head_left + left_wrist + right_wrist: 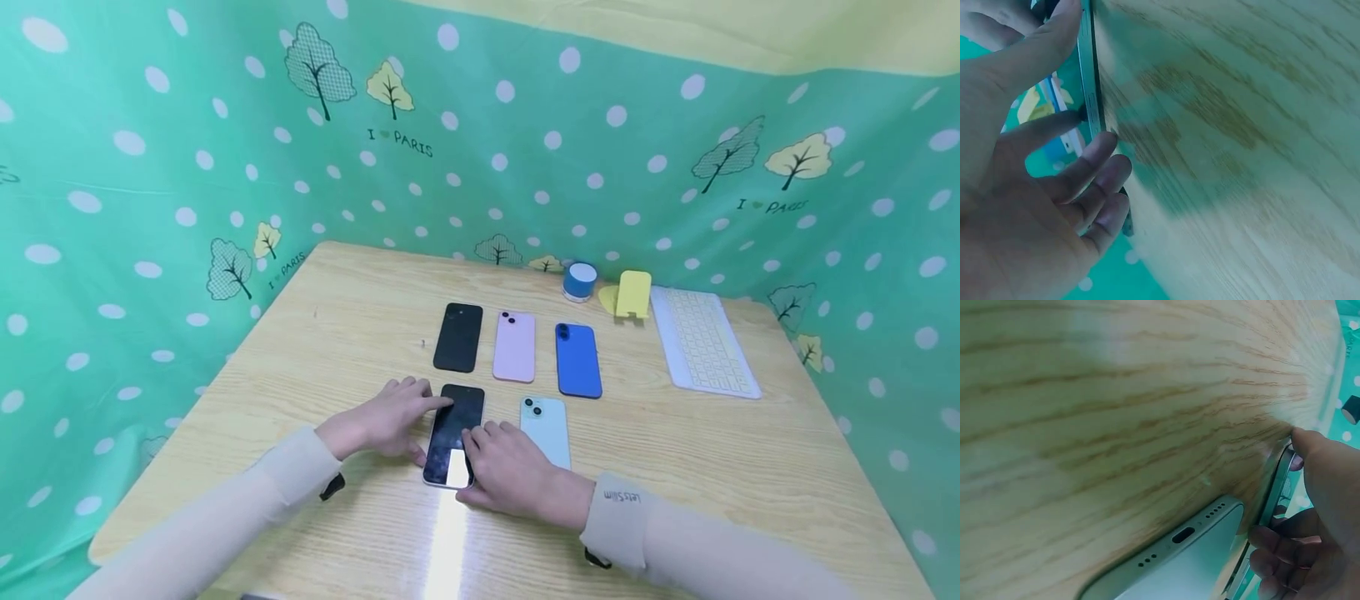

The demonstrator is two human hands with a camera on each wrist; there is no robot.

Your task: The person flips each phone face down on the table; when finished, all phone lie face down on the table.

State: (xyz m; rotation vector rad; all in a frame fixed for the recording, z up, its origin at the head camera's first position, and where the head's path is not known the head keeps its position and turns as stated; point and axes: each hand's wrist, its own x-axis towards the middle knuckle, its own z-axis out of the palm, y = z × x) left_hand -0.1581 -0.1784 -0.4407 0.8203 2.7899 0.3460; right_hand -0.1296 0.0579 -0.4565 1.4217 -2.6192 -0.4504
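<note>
A smartphone (455,429) with a dark, glossy screen lies face up on the wooden table, between both hands. My left hand (390,417) is at its left side. The index finger reaches over the upper screen edge and the thumb is by the lower left edge; the left wrist view shows the other fingers loosely bent. With curled fingers along the right edge and the thumb by the lower corner, my right hand (513,471) holds the same phone. A light blue phone (547,429), back up, is partly covered by that hand; its port end (1183,535) shows up close.
Behind lie a black phone (458,337), a pink phone (514,348) and a blue phone (578,361) in a row. Farther back stand a small blue cylinder (579,283) and a yellow phone stand (633,293). A white keyboard (705,342) lies at the right.
</note>
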